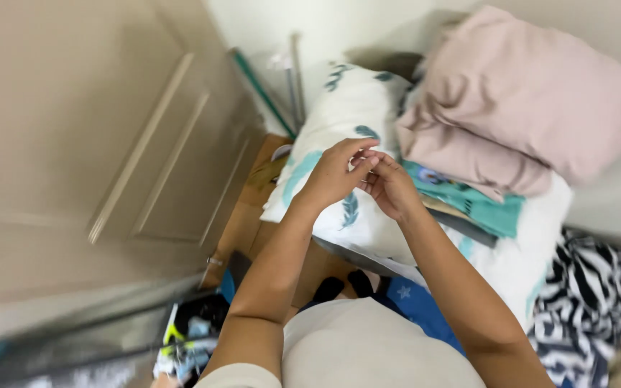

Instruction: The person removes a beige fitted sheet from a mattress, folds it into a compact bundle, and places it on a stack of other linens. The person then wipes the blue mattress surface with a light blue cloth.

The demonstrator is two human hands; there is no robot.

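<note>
My left hand (pixel 333 174) and my right hand (pixel 391 187) are raised in front of me with their fingertips touching. The fingers are curled together; whether they pinch something small I cannot tell. Right behind the hands lies a white pillow with teal leaf prints (pixel 343 115). A folded pink blanket (pixel 519 108) is stacked to the right of it, on top of teal folded cloth (pixel 479 205).
A beige panelled door (pixel 109 144) fills the left. Thin poles (pixel 282 86) lean in the far corner. A black-and-white zebra-print cloth (pixel 591 302) lies at lower right. Blue star-print fabric (pixel 418 305) and mixed items (pixel 188 338) sit on the wooden floor below.
</note>
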